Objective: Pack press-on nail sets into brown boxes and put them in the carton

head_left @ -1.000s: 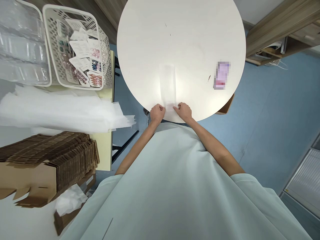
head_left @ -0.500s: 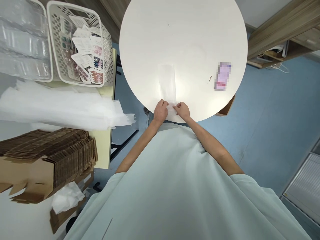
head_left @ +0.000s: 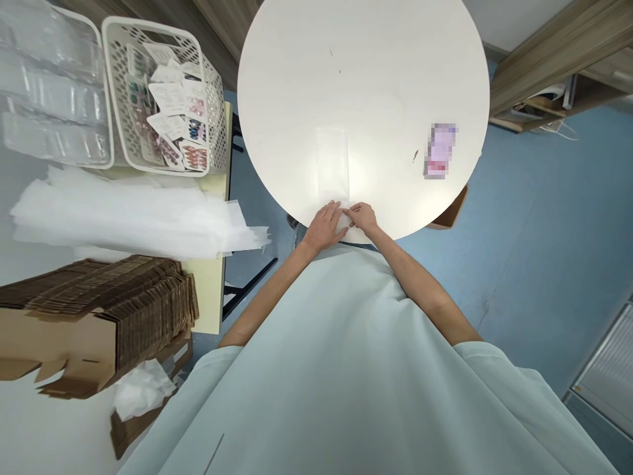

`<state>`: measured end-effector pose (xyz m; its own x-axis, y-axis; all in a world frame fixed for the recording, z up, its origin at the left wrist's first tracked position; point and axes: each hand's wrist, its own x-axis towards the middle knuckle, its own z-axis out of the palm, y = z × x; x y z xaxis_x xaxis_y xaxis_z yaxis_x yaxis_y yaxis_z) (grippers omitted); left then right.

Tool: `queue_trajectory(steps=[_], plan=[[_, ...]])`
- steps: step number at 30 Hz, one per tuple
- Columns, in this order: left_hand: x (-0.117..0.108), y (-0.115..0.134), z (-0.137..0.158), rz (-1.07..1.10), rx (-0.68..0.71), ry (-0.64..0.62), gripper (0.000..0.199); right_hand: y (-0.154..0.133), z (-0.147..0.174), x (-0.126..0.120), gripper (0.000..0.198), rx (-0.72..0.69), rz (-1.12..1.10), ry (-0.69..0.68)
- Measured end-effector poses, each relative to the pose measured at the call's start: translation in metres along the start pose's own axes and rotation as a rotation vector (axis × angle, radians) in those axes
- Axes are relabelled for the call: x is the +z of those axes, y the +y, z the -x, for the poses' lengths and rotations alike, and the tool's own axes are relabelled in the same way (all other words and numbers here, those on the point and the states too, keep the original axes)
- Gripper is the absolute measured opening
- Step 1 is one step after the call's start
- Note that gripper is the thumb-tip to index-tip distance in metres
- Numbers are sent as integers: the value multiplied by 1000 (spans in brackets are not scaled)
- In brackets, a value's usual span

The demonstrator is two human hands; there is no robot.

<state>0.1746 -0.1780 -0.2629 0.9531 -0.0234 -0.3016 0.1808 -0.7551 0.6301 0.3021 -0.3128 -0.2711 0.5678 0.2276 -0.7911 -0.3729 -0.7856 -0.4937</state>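
A thin, translucent white sheet (head_left: 333, 158) lies lengthwise on the round white table (head_left: 366, 39), close to its near edge. My left hand (head_left: 325, 227) rests on the sheet's near end with the fingers stretched out flat. Beside it, at the right corner of that end, my right hand (head_left: 362, 216) pinches the sheet's edge between thumb and fingers. The fingertips of both hands almost meet. Beneath my hands, the near end is partly hidden.
A blurred pinkish phone-like object (head_left: 441, 150) lies right on the table. On a side table at left are a perforated basket (head_left: 215, 119) of carded items, clear plastic packs (head_left: 54, 99), stacked white sheets (head_left: 128, 214) and folded cardboard boxes (head_left: 153, 310).
My left hand has gone from gripping the sheet's left edge to lying flatter across its near end, fingers extended rightward. My right hand stays almost in place, still pinching.
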Motion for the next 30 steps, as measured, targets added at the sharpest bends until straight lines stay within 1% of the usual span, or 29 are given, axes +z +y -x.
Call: queue_trajectory(steps=[2,3,5,7,9,10,12,13,14,16,19,23,26,30], plan=[[-2,-2,1,-19,22,-26,81,0,-3,-2,28,20,-59,-28],[-2,-4,1,-28,28,-38,82,0,-4,-3,29,26,-82,-48],[-3,-7,-1,-37,24,-49,78,0,-4,-5,29,27,-97,-100],[-4,-10,-4,-33,9,-37,75,2,-3,-8,24,-18,-47,-127],[-4,-12,-7,-21,5,-18,74,6,2,-11,17,-160,94,-66],[-4,-13,-8,-16,6,-10,73,9,4,-13,18,-263,195,-11],[-6,-13,-10,-8,6,2,70,14,11,-14,36,-473,415,68],[-8,-12,-10,-4,3,4,68,16,13,-14,46,-554,511,73],[-9,-11,-11,2,-2,5,66,18,15,-14,53,-610,585,59],[-13,-9,-12,24,-15,6,63,22,17,-13,60,-672,658,15],[-18,-9,-14,104,-63,23,58,27,13,-13,61,-702,622,-9],[-24,-13,-16,253,-202,109,46,25,-1,-17,50,-673,483,-37],[-26,-18,-18,337,-340,183,35,15,-10,-20,40,-622,374,-44],[-24,-27,-24,434,-519,259,36,-2,-19,-15,37,-554,307,23]])
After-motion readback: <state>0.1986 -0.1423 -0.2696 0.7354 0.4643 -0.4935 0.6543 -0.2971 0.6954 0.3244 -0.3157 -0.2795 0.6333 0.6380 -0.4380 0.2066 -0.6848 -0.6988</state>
